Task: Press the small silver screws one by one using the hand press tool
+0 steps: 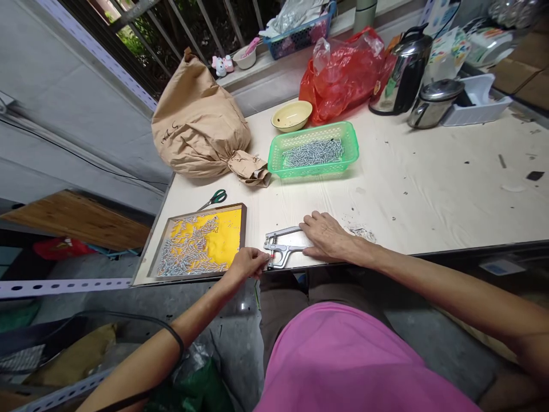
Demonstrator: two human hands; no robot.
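While the right hand (pixel 326 236) grasps the handles of a pair of metal pliers (pixel 283 249), its fingers at the upper one and its thumb by the lower, the left hand (pixel 249 262) has its thumb and fingertips drawn together at the tool's head. Whether those fingertips grip a small piece or the tool itself cannot be told at this size. The pliers are at the near edge of the pale table (pixel 429 189), in front of the person, with the handles spread apart.

Just left of the tool is a shallow tray (pixel 243 229) with a yellow bottom; small metal pieces (pixel 182 254) are heaped mostly in its left part. Scissors (pixel 219 196) with dark green handles lie against its far side.

Farther back stands a green basket (pixel 313 171) containing more small metal parts (pixel 313 153). A yellow bowl (pixel 292 116) is placed directly behind it. To the left sits a bulky brown paper bag (pixel 197 120), its twisted neck reaching the basket's side. A red plastic bag (pixel 343 80), an electric kettle (pixel 401 74) and a lidded metal pot (pixel 434 106) occupy the back right.
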